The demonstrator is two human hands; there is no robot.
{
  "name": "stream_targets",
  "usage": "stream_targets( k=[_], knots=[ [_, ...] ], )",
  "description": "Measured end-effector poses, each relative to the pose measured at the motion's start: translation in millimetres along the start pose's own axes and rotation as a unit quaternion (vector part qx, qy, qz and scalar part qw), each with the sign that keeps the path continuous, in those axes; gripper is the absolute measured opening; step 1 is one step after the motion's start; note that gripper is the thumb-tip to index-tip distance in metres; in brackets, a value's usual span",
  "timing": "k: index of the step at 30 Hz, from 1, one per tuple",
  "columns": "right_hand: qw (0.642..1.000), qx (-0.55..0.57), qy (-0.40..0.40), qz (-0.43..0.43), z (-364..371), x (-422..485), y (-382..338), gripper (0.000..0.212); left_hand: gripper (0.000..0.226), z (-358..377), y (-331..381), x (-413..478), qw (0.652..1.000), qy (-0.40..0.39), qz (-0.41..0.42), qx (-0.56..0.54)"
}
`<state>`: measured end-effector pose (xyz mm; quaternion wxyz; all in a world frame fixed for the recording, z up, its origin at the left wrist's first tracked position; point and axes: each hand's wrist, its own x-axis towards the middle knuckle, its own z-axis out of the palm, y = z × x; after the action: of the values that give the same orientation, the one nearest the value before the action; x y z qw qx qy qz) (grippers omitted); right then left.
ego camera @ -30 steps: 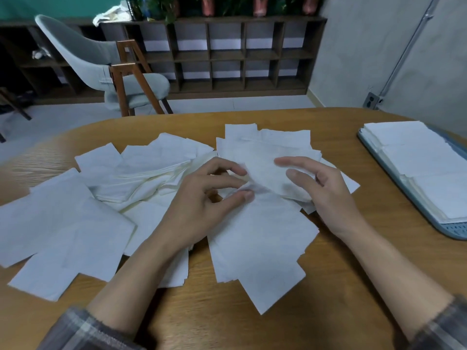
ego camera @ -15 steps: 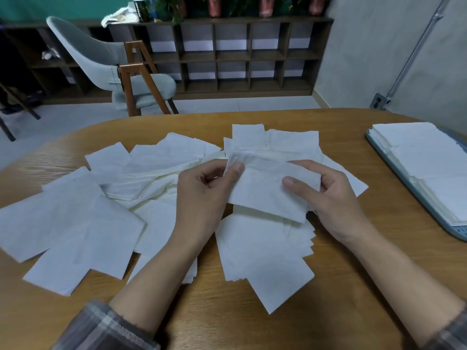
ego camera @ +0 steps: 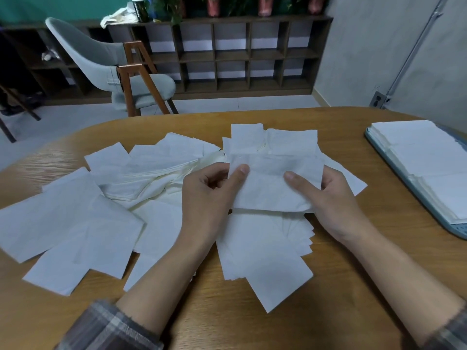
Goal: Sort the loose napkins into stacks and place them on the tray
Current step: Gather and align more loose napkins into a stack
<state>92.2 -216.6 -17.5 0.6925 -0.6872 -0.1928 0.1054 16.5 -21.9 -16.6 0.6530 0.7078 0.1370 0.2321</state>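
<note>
**White napkin held in both hands over the scattered pile**

White paper is pinched at the centre of the frame: one napkin (ego camera: 273,188) is held just above the bench (ego camera: 227,324) by both hands. Its left edge is caught in the grip of the left hand (ego camera: 207,198), thumb pressed on top and fingers curled beneath. Its right side is gripped by the right hand (ego camera: 333,205) in the same way, with the thumb laid across the upper face. The sheet is kept roughly flat and slightly sagging.

Loose napkins (ego camera: 75,223) are spread across the left and middle of the frame, overlapping at many angles, some directly under the held sheet. At the right edge of the frame a blue-grey tray (ego camera: 458,229) is seen, well apart from the hands, with neat stacks of napkins (ego camera: 424,157) laid on it. Beyond the bench, in the upper left, a grey chair (ego camera: 101,59) is placed before dark wooden shelving (ego camera: 227,59).
</note>
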Motion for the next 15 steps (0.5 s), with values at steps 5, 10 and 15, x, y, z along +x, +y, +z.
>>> stream_targets(
  k=[5, 10, 15],
  knots=[
    [0.999, 0.028, 0.004, 0.019, -0.2, 1.9, 0.9, 0.025, 0.017, 0.4, 1.3, -0.6, 1.0, 0.013, -0.013, -0.011],
    [0.996, 0.081, -0.022, 0.036, -2.8, 1.7, 0.8, 0.031, 0.022, 2.3, -0.8, -0.6, 0.999, 0.017, -0.028, -0.018],
    [0.999, 0.04, -0.005, 0.021, -4.3, 2.2, 5.0, 0.025, 0.018, 0.7, -2.1, -0.7, 1.0, 0.011, -0.023, 0.002]
  ],
)
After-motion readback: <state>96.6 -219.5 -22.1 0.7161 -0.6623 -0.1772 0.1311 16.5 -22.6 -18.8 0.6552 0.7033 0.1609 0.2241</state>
